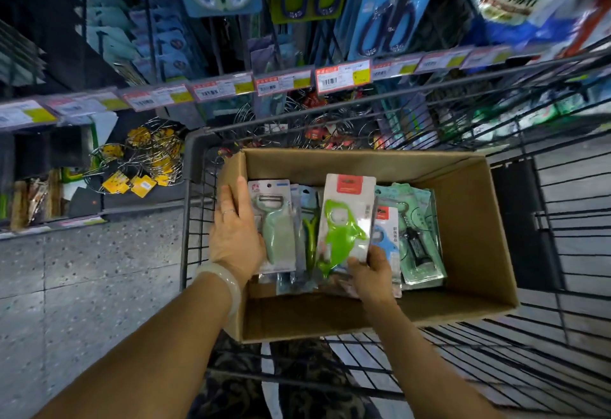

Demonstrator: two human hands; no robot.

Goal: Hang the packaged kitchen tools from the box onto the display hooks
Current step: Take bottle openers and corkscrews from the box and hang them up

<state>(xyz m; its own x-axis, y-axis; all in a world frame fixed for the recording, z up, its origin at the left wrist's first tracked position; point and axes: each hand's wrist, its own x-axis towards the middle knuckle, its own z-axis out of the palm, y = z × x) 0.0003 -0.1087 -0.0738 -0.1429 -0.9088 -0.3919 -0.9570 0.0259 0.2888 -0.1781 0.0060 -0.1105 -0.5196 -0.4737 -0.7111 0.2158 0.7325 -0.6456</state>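
In the box (363,162) in the cart (195,187), our right hand (372,273) pinches the green opener pack (345,220); our left hand (233,236) lies flat, fingers straight, against the peeler pack (276,220).

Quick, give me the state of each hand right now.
Left hand: fingers straight, resting against the pale green peeler package at the cardboard box edge.
Right hand: gripping the bright green tool package by its bottom.
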